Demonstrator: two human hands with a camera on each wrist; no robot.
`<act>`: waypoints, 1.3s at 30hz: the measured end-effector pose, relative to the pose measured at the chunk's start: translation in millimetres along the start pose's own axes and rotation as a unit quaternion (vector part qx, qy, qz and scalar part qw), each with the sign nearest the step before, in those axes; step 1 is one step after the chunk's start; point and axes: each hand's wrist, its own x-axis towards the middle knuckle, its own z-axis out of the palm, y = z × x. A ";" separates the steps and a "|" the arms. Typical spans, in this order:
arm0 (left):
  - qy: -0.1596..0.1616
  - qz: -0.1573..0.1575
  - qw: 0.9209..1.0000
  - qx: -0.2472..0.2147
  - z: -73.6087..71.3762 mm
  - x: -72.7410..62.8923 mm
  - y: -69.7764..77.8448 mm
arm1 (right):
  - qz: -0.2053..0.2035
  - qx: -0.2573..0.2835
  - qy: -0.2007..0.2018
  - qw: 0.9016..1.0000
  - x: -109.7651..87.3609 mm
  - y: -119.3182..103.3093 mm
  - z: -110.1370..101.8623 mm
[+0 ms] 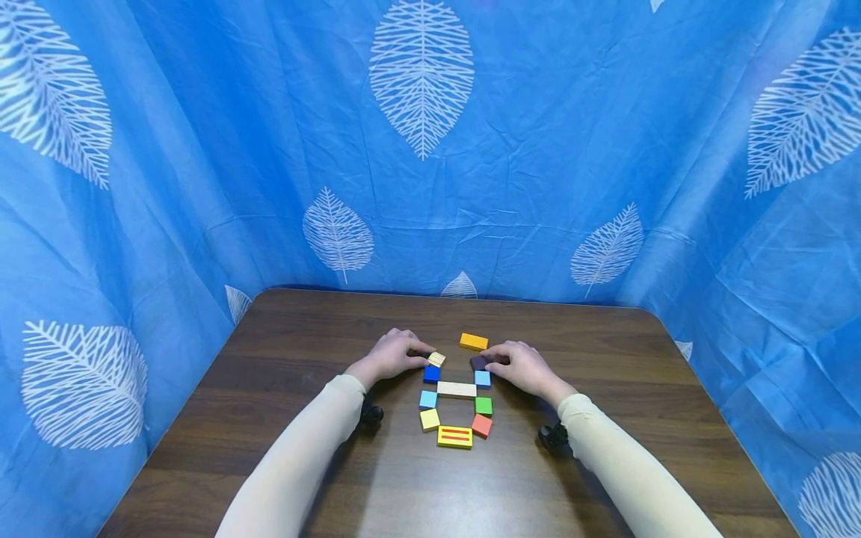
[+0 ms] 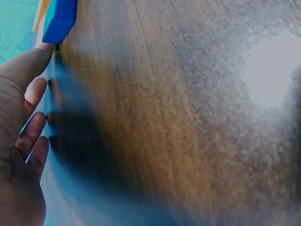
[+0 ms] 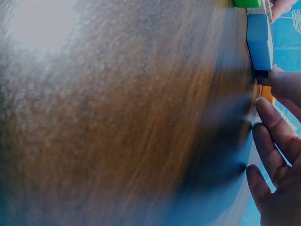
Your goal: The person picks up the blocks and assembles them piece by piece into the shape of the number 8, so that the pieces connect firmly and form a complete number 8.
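Note:
Small coloured blocks form a figure on the brown table. My left hand (image 1: 392, 354) pinches a striped light-wood block (image 1: 437, 359) by its left side, between thumb and index finger. Opposite it, my right hand (image 1: 519, 365) pinches a dark purple block (image 1: 478, 363). Just below these lie a dark blue block (image 1: 431, 374) on the left and a light blue block (image 1: 482, 379) on the right. In the left wrist view the thumb (image 2: 29, 66) reaches beside the dark blue block; the wood block is hidden there. In the right wrist view a sliver of the dark block (image 3: 261, 74) shows.
An orange block (image 1: 474, 341) lies above the figure, apart. A pale long block (image 1: 457, 389) bridges the middle. Lower down are another light blue block (image 1: 427, 400), green (image 1: 483, 406), red (image 1: 481, 426), yellow (image 1: 430, 420) and red-striped yellow (image 1: 454, 437) blocks. A blue leaf-patterned curtain (image 1: 511, 187) hangs behind.

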 end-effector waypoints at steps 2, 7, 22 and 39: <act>-0.001 -0.001 1.000 -0.003 0.4 -0.1 -0.5 | 0.001 0.000 -0.001 1.000 0.0 -0.2 0.1; 0.000 -0.004 1.000 -0.009 1.0 -0.7 -0.8 | 0.006 0.011 -0.002 1.000 -0.1 0.9 -0.4; 0.006 0.004 1.000 -0.009 1.7 -1.7 -0.5 | 0.010 0.002 0.063 0.998 4.7 5.8 -5.5; 0.005 0.004 1.000 -0.010 2.0 -0.5 -0.9 | 0.038 -0.033 0.098 0.994 19.1 4.6 -0.8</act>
